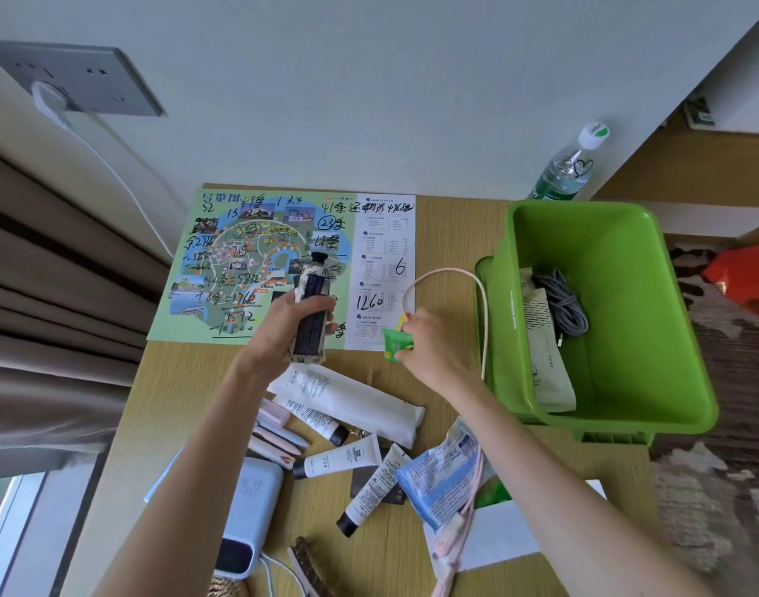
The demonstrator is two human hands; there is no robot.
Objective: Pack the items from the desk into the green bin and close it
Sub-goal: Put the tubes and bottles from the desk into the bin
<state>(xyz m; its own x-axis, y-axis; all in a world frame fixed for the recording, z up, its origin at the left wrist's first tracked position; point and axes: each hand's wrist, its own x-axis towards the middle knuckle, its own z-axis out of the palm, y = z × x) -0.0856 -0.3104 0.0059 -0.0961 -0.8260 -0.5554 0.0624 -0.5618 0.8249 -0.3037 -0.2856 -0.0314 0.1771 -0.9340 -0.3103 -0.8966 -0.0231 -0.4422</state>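
**A:** "What worried you there?"

**B:** "The left hand gripped the dark bottle above the map, well apart from the green bin. The right hand pinched a green sachet and the pink cable together. Its loop hung just beside the bin's wall, so I judged it might snag on the rim."

**A:** "And the bottle?"

**B:** "Its long axis ran away from the person, cap towards the wall."

Bedroom or hotel-type room: wooden desk against a plain wall, pleated curtain beside a window, wall socket, patterned carpet, toiletry tubes and a scribbled tourist map
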